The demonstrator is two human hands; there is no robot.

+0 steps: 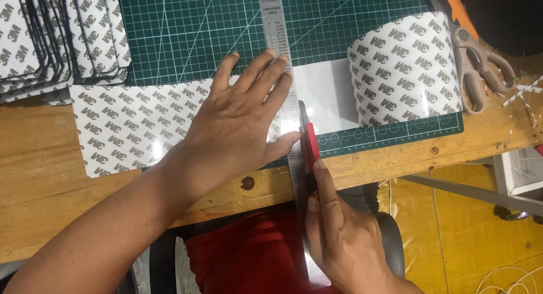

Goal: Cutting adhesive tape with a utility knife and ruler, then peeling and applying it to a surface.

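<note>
While the left hand lies flat with its fingers spread, it presses a long steel ruler down across a sheet of white adhesive backing paper printed with a repeating grey mark. That sheet lies partly on the green cutting mat and partly on the wooden workbench, and its right end curls up into a loose roll on the mat. The ruler runs from the far side of the mat toward the person and hangs out past the bench's near edge. Just beside the ruler's right edge, the right hand is closed around a red utility knife, index finger laid along its back, the tip touching the sheet near the mat's near edge. The two hands sit close together, either side of the ruler. At the far left, a stack of cut pieces of the same printed sheet rests on the bench. A pair of grey scissors lies at the mat's right edge, well apart from both hands.
</note>
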